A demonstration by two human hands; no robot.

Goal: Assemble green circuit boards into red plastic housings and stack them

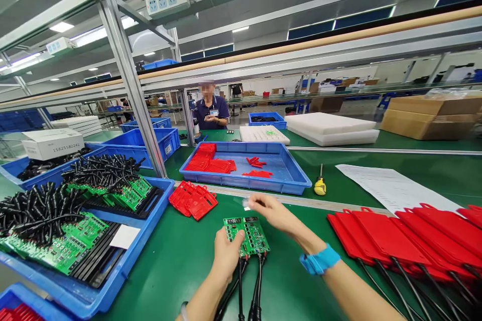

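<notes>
My left hand point(226, 253) is closed on a pair of green circuit boards point(256, 239), its thumb lying over the left one. Small dark displays sit along the boards' far edge, and black cables point(259, 281) run from their near edge toward me. Just above that far edge, my right hand point(268, 209) pinches a small, clear, film-like piece point(246, 202), partly blurred. A blue band circles the right wrist. To the left of the boards lie several red plastic covers point(194, 200).
Blue trays point(124, 261) of cabled boards stand left. Ahead is a blue tray point(289, 168) with red parts, beside a yellow screwdriver point(320, 185). Red cabled cases point(391, 235) and paper sheets point(395, 185) lie right. A person point(211, 108) sits across the bench behind a metal post point(131, 80).
</notes>
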